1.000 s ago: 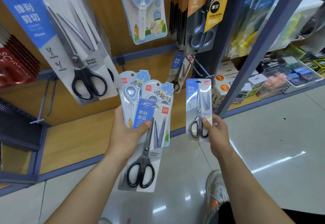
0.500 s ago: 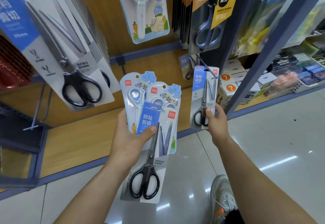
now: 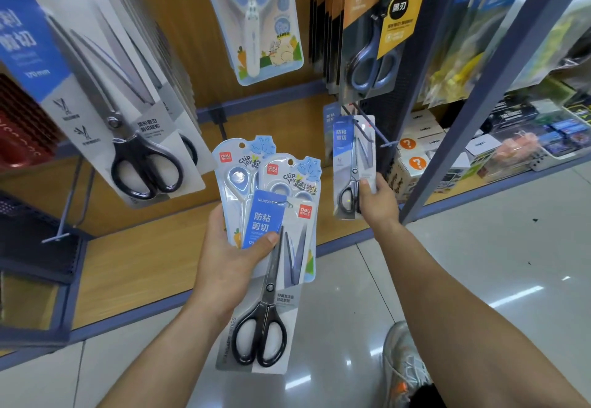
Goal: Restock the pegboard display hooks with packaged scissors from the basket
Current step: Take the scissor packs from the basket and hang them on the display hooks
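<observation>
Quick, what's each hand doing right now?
Left hand: closed, holding three scissor packs fanned out.
Right hand: closed, holding one small scissor pack by its bottom edge.

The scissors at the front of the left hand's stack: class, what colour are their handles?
Black handles, seen best in the head view.
</observation>
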### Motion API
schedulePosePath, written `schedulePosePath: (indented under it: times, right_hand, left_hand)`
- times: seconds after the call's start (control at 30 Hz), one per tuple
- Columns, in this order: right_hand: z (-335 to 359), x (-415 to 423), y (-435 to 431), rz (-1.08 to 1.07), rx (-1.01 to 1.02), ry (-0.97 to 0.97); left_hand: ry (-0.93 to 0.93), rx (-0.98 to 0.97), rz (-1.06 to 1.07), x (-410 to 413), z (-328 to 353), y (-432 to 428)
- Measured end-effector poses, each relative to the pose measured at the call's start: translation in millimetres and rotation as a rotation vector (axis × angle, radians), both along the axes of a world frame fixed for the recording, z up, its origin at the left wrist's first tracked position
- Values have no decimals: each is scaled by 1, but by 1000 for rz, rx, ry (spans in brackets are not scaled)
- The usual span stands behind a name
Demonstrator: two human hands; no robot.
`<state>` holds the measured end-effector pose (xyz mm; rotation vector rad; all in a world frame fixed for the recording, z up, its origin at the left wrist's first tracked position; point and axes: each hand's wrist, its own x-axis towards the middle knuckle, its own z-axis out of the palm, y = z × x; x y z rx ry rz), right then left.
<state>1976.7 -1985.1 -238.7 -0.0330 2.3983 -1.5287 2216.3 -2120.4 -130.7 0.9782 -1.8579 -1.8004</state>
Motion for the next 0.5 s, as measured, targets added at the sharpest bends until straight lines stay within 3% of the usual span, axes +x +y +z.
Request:
schedulePosePath:
  times: [0.07, 0.1, 0.2, 0.3, 0.4, 0.5]
  right_hand:
    - [4, 4, -7, -6, 157, -79]
    - [9, 13, -7, -30, 132, -117]
    - [42, 77, 7, -49, -258, -255]
    - [77, 153, 28, 132, -452, -347]
    - [86, 195, 29, 239, -394, -286]
    - [82, 206, 24, 166, -285, -189]
  left_hand:
    - [-1, 2, 5, -1, -1, 0]
    - [2, 6, 7, -1, -2, 0]
    - [17, 12, 15, -3, -3, 0]
    - [32, 18, 37, -5, -4, 2]
    - [39, 19, 48, -6, -2, 5]
    - [50, 22, 34, -7, 1, 11]
